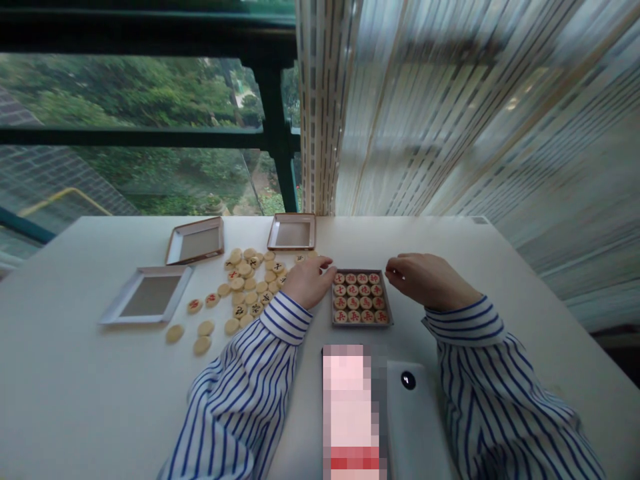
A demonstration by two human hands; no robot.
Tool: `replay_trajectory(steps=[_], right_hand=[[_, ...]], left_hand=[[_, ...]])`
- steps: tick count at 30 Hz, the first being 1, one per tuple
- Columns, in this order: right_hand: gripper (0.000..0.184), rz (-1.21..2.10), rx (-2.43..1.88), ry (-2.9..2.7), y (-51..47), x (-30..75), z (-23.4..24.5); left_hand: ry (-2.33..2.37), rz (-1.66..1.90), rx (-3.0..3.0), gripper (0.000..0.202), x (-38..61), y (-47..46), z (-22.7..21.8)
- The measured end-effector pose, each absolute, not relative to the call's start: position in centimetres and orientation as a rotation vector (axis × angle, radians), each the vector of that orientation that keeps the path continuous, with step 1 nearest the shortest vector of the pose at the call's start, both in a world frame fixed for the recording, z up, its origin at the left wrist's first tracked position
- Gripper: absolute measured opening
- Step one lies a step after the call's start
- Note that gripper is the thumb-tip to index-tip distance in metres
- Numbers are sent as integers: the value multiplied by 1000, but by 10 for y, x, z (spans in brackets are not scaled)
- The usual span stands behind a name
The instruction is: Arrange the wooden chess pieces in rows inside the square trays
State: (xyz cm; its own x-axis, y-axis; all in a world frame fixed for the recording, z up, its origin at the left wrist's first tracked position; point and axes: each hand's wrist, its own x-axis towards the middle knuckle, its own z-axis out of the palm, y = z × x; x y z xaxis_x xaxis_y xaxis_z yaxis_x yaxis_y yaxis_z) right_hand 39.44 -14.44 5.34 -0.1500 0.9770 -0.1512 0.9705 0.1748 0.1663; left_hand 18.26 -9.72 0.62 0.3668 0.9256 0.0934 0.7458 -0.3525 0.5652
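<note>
A small square box (363, 326) holds rows of round xiangqi pieces, red characters facing up. My left hand (309, 280) is at the box's upper left corner, its fingers slightly bent and apart; whether they touch the rim I cannot tell. Just off the box's right side is my right hand (433, 280), its fingers curled together, and what they may hold is hidden. Left of my left hand lies a loose heap of xiangqi pieces (249, 283), some blank side up, some with black or red characters. My left hand and sleeve cover part of that heap.
Three shallow trays or lids stand at the back left: a white one (113, 315), a brown-rimmed one (195, 259) and another brown-rimmed one (293, 248). A phone with a blurred screen (350, 407) and a white device (420, 420) lie in front. Beyond the table hangs a curtain (400, 120).
</note>
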Motion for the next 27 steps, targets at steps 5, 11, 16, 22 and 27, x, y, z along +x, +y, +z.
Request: replay_trajectory(steps=[5,11,16,22,27], right_hand=[[31,127,1923,2317,-155,395,61],[32,134,1989,2402,-174,395,66],[30,2,2103,2452,-192,399,50],[33,-255,2322,2540,-211,405,14],[37,-458,2444,2522,-216,401,-4]], left_hand=[[1426,601,2231,33,182,-100,14],[1396,654,2248,32,180,-107,23],[1436,649,2182,33,172,-123,23],[1398,698,2033,32,158,-161,10],[1373,702,1875,37,155,-185,-7]])
